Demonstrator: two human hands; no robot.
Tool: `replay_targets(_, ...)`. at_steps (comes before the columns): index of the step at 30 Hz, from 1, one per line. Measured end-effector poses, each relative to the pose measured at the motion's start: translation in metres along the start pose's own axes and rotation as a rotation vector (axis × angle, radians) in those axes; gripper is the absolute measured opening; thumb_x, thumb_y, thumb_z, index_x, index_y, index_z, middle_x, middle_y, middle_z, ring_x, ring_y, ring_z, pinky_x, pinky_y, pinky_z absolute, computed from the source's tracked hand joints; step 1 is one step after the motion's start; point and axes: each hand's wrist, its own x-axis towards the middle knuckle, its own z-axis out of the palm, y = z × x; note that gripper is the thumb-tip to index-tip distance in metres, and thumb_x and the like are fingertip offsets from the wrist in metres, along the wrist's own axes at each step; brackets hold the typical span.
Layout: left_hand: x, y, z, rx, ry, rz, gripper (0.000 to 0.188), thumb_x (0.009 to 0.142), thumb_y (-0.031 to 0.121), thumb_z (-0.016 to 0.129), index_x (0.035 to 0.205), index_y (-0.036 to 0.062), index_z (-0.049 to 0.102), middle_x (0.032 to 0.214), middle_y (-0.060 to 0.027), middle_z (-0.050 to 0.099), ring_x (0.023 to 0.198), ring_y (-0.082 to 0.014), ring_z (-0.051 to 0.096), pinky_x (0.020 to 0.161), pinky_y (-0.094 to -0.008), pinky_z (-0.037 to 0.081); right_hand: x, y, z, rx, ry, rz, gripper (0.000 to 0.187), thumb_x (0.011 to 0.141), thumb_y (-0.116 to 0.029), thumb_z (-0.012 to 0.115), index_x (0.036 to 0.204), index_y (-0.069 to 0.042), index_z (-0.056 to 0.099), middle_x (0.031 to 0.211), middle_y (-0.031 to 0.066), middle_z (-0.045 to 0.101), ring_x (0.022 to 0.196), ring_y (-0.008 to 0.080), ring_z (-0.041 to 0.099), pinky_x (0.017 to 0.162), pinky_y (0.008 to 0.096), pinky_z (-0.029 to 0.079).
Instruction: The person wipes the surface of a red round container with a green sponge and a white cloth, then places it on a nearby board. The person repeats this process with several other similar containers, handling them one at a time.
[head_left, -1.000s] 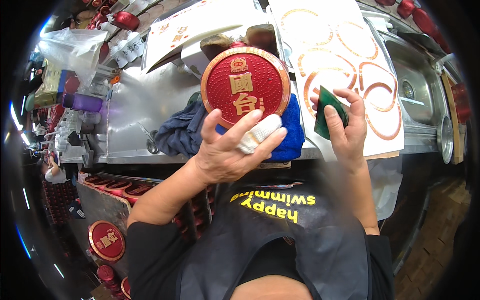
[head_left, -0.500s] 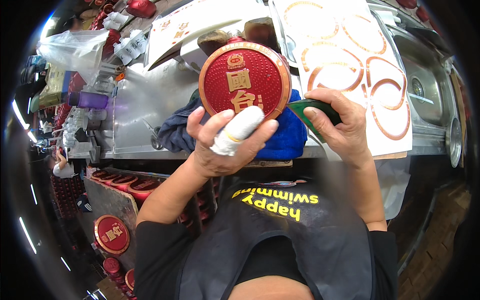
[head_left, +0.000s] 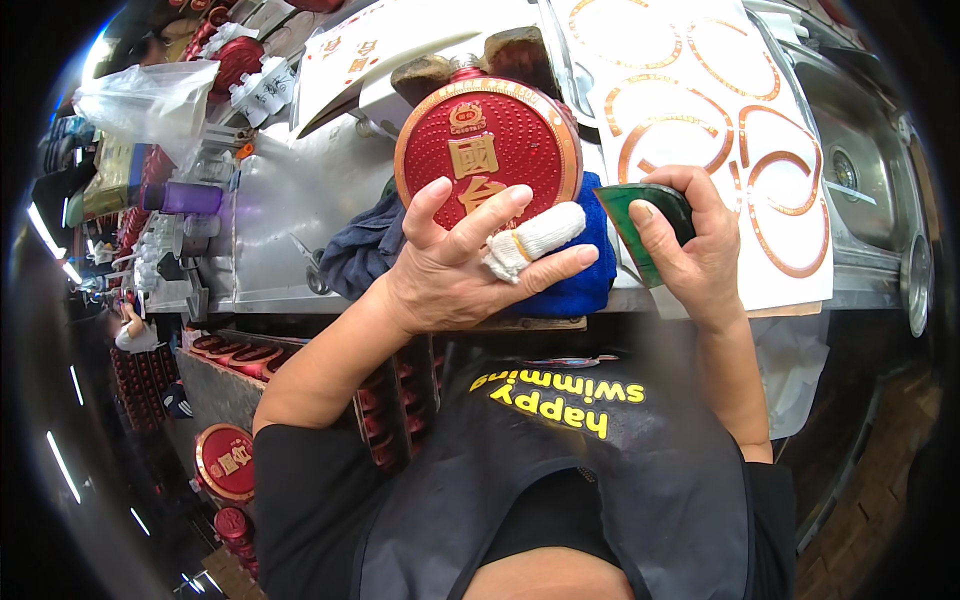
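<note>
Steel-topped table (head_left: 270, 210) along a cluttered workshop wall, seen from above, sink (head_left: 865, 150) set into it at the right. Centre frame, a round red flask (head_left: 487, 140) with gold rim and gold emblem, stood on edge above a blue cloth (head_left: 580, 285) at the table's near edge, short neck pointing away. Left hand (head_left: 455, 270) against the flask's lower face, fingers spread and raised across the red disc, one finger wrapped in a white cloth sleeve (head_left: 535, 240); palm resting on the blue cloth. Right hand (head_left: 700, 245) just beside the flask, curled around a dark green pad (head_left: 650, 215), thumb on top, pad's edge close to the flask's right rim; contact between pad and flask not discernible. Beneath and behind the right hand, a white sheet (head_left: 700, 110) printed with copper-coloured arcs and rings, spread across the table toward the sink. Dark grey rag (head_left: 360, 250) bunched to the left of the blue cloth. Farther left, a purple container (head_left: 185, 197) and a clear plastic bag (head_left: 150, 100) among small clutter. Behind the flask, two brown rounded blocks (head_left: 470, 60) and another pale printed sheet (head_left: 400, 40). Below the table edge, at lower left, more red flasks (head_left: 228, 462) of the same kind, stacked and lying flat in rows. Foreground filled by a dark apron (head_left: 560, 480) with yellow lettering, upside down to the camera.
</note>
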Motion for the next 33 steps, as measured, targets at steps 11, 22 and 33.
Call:
replay_targets(11, 0.047, -0.037, -0.008, -0.288, -0.238, 0.015, 0.061, 0.098, 0.068, 0.029, 0.137, 0.0326, 0.061, 0.124, 0.0037, 0.064, 0.136, -0.0201, 0.040, 0.120, -0.0564, 0.006, 0.000, 0.002, -0.006, 0.099, 0.024, 0.026, 0.022, 0.094, -0.009, 0.068, 0.113, -0.002, 0.061, 0.094, 0.0037, 0.067, 0.085, 0.0093, 0.062, 0.076, 0.0228, 0.050)
replay_targets(22, 0.044, -0.096, 0.003, -0.353, -0.074, -0.270, 0.060, 0.105, 0.056, 0.033, 0.140, 0.0169, 0.060, 0.082, -0.0019, 0.073, 0.129, -0.0234, 0.048, 0.117, -0.0554, 0.010, 0.069, -0.029, 0.007, 0.009, -0.117, 0.073, 0.020, 0.094, -0.015, 0.065, 0.107, 0.000, 0.061, 0.091, 0.0070, 0.065, 0.083, 0.0116, 0.062, 0.075, 0.0264, 0.050)
replay_targets(33, -0.022, -0.054, 0.008, -0.493, 0.220, -0.678, 0.055, 0.106, 0.042, 0.040, 0.134, -0.0013, 0.061, 0.127, -0.0107, 0.068, 0.127, -0.0314, 0.051, 0.115, -0.0497, 0.022, 0.152, -0.056, 0.029, -0.160, -0.320, 0.010, 0.031, 0.090, -0.022, 0.063, 0.104, 0.005, 0.064, 0.085, 0.0211, 0.070, 0.078, 0.0279, 0.070, 0.073, 0.0379, 0.056)
